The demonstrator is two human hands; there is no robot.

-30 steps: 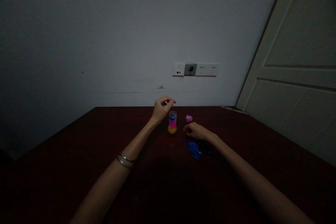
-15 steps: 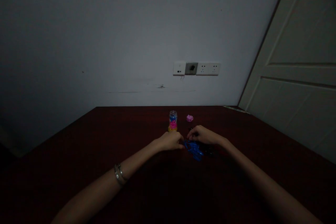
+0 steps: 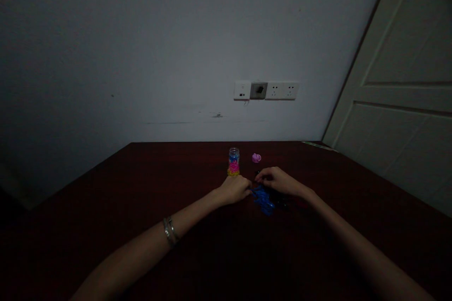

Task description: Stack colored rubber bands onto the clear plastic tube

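Observation:
A heap of small, shiny blue pieces (image 3: 264,201), perhaps bands, lies on the dark red-brown table. My left hand (image 3: 236,190) is at the heap's left edge, its fingers closed; what they hold is too small and dark to make out. Above the heap, my right hand (image 3: 278,180) has its fingertips drawn together in a pinch, close to the left fingertips. Dark pieces (image 3: 283,204) lie beside the blue ones, partly under the right hand. Just behind my left hand stands a clear open jar (image 3: 233,163) with yellow, pink and blue layers inside.
A small pink lid-like piece (image 3: 256,158) with a loop lies behind the hands, right of the jar. At the table's far edge rises a grey wall (image 3: 169,56) with sockets (image 3: 281,91). A panelled door (image 3: 395,94) stands at the right.
My left hand has shifted slightly right, onto the edge of the blue heap, and its fingers are more curled. My right hand has moved a little right. The jar and pink piece stay put.

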